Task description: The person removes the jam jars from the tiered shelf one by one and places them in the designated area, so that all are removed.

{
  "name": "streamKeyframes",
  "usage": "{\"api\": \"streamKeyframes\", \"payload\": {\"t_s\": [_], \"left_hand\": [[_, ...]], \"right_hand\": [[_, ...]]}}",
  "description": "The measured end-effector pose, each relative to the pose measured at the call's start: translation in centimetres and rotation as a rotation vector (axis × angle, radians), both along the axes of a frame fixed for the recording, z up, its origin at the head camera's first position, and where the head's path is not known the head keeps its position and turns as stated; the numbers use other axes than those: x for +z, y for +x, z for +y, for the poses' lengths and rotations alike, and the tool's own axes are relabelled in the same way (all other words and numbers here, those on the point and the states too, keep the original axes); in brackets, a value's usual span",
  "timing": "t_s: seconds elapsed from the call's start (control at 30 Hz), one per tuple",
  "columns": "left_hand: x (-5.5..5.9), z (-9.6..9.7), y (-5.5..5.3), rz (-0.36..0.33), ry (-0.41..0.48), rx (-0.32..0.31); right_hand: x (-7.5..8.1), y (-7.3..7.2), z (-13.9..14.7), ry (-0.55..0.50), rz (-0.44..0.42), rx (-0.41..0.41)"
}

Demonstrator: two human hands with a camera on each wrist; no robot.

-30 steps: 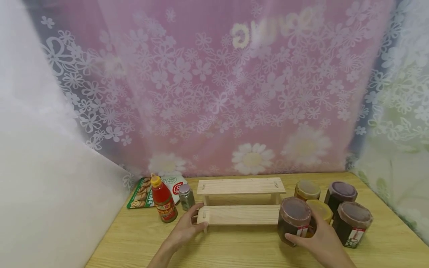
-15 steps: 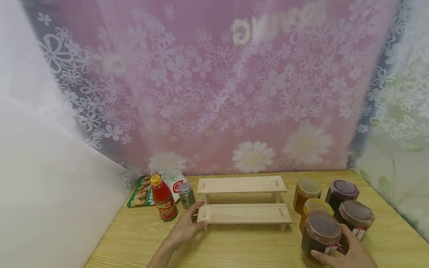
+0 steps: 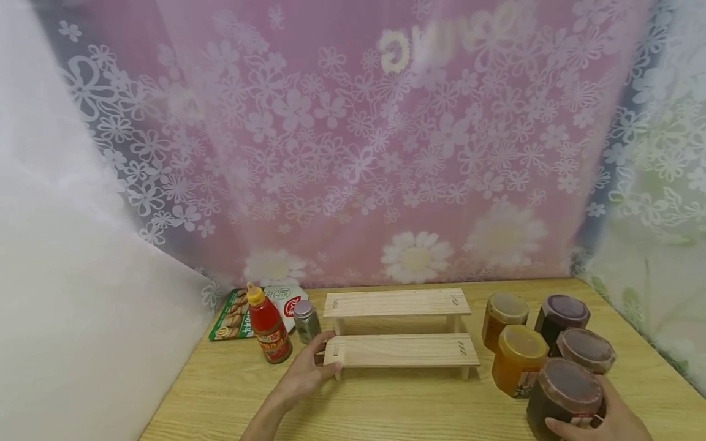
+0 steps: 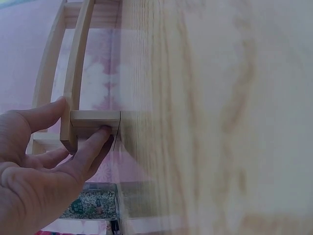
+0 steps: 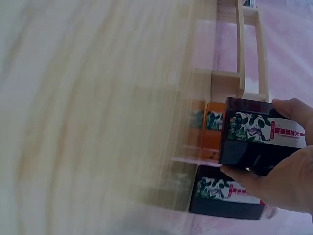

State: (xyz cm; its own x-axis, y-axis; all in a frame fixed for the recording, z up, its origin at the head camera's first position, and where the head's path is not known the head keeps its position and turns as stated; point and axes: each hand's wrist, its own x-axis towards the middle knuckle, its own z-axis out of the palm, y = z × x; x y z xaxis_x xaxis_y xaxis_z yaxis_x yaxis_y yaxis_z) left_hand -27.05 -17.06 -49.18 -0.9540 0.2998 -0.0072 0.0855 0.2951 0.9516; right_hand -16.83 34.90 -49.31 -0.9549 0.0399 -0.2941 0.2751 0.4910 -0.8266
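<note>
My left hand grips the left end of the lower board of a two-tier wooden shelf. In the left wrist view its thumb lies against the board, with the fingers curled under and beside the leg. My right hand holds a dark jar with a brownish lid, low over the table at the front right. The right wrist view shows thumb and fingers on opposite sides of this labelled jar. Just beyond it are an amber jar with a yellow lid and another dark jar.
Behind these stand an amber jar and a purple-lidded dark jar. Left of the shelf are a red sauce bottle, a small spice jar and a green-and-white packet lying flat. A pink flowered curtain hangs behind the table.
My right hand has carried the dark jar rightward and toward me, away from the shelf's right end, uncovering the yellow-lidded jar. The left hand has stayed on the shelf.
</note>
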Motion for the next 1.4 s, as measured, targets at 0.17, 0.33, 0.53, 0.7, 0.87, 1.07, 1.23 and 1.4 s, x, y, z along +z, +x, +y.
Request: {"api": "streamKeyframes", "payload": {"t_s": [0.17, 0.33, 0.53, 0.7, 0.87, 1.07, 1.23, 1.4], "left_hand": [[-0.1, -0.2, -0.1, 0.0, -0.003, -0.004], [-0.1, -0.3, 0.1, 0.0, 0.001, -0.008], [0.1, -0.4, 0.4, 0.001, 0.009, -0.002], [0.3, -0.5, 0.7, -0.003, 0.007, -0.002], [0.3, -0.6, 0.7, -0.008, 0.0, -0.005], [0.2, -0.5, 0.8, -0.008, -0.005, -0.007], [0.2, -0.1, 0.5, 0.003, 0.001, -0.007], [0.3, 0.2, 0.2, 0.008, 0.0, -0.006]], "right_hand": [[-0.4, -0.2, 0.7, 0.027, -0.016, -0.016], [-0.3, 0.0, 0.7, 0.031, -0.007, -0.001], [0.2, 0.3, 0.0, 0.06, 0.005, 0.012], [0.2, 0.5, -0.1, 0.081, -0.003, -0.001], [0.4, 0.6, -0.1, 0.076, -0.001, 0.007], [0.4, 0.9, 0.4, 0.026, -0.021, 0.023], [0.2, 0.9, 0.7, 0.021, 0.002, 0.035], [-0.2, 0.8, 1.3, -0.009, 0.013, 0.048]]}}
